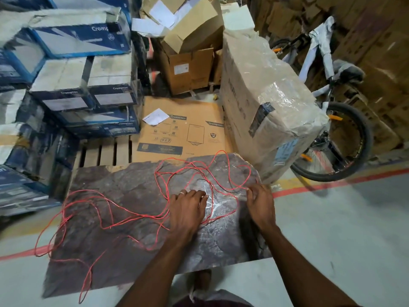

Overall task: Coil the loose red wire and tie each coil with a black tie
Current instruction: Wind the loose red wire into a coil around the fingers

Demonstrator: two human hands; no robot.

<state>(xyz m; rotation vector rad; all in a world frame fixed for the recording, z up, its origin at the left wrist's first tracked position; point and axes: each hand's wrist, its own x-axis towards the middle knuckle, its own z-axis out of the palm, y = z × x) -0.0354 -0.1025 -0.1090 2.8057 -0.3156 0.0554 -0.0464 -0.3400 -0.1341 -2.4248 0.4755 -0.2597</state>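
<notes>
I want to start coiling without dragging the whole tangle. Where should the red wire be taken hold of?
Judging by its lie, pinch the red wire at the strands by the right hand, coming from above; the loops there lie flat on the dark slab, spreading leftward.

One camera sits on the person's head. It looks forward and down, close over the worktop (pixel 124 209) and both arms. It sees wide, so the boxes (pixel 84 41) and bike (pixel 332 120) behind show too.

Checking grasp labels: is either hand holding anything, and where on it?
The right hand pinches the red wire at a strand near the board's right edge. The left hand lies flat over the strands; no clear grasp visible.
</notes>
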